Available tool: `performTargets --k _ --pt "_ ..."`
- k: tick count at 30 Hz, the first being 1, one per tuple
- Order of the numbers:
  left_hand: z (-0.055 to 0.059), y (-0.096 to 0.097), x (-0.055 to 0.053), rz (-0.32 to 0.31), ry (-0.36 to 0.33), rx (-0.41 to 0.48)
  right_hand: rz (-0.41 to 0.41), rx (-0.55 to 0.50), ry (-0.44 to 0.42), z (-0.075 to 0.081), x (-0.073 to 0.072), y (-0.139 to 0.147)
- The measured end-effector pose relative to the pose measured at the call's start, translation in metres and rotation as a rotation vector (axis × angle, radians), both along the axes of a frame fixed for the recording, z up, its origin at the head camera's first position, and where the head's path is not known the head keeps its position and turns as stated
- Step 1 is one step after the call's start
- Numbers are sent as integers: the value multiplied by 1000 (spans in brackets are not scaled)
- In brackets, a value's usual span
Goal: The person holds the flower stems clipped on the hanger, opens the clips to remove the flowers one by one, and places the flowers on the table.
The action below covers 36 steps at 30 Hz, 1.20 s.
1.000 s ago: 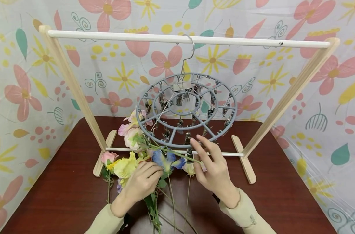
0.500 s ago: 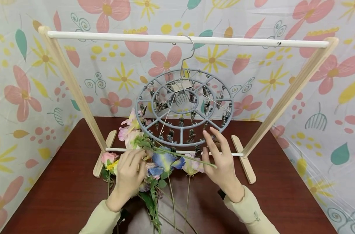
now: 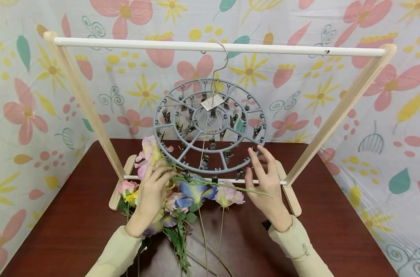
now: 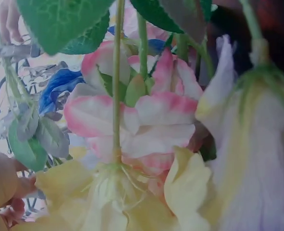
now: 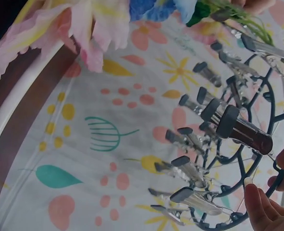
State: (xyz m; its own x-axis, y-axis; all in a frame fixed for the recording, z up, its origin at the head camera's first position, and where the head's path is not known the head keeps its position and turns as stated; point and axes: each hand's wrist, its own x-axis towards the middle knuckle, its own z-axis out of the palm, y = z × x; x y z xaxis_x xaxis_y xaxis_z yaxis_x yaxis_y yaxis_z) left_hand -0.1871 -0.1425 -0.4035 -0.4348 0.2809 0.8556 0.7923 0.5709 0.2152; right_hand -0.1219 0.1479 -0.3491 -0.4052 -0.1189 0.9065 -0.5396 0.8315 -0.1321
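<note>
A round grey clip hanger (image 3: 212,152) with metal clips hangs by its hook from the white rail. My right hand (image 3: 268,192) is at its right rim; in the right wrist view, thumb and fingers (image 5: 259,204) pinch the ring. At the hanger's left edge my left hand (image 3: 152,198) reaches among artificial flowers, below a pink-and-yellow flower (image 3: 149,151). Its fingertips are near a green stem (image 3: 237,187) that slants across to my right hand; their hold is hidden. A yellow flower (image 4: 108,202) and a pink-edged white flower (image 4: 132,115) fill the left wrist view.
The wooden stand has a white top rail (image 3: 282,49) and a slanted right post (image 3: 341,127). A blue flower (image 3: 193,192), a pale purple flower (image 3: 227,195) and a pink rose (image 3: 127,187) lie on the brown table (image 3: 334,238). Patterned cloth (image 3: 293,23) hangs behind.
My left hand has moved left and up from the yellow flower towards the hanger's left edge. My right hand has shifted right. The hanger has turned and swung slightly left, the slanting stem extending further right.
</note>
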Motion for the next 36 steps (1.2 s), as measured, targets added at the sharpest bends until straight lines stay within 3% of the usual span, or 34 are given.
performTargets --k 7,16,21,25,29,32,36 --pt "0 3 -2 -97 23 -29 -13 -4 -15 -2 -3 6" --pt "-1 10 -4 -120 82 -61 -40 -11 -40 -5 -5 9" --pt "-1 13 -2 -141 96 -78 -15 -27 -18 -2 -5 14" --pt "1 15 0 -147 94 -110 24 -90 50 2 -5 22" --pt "2 16 2 -146 105 -132 -61 -141 133 9 -5 36" --pt "1 16 2 -139 120 -145 -145 -199 142 18 -2 48" --pt "0 17 3 -124 136 -167 -181 -282 154 31 5 55"
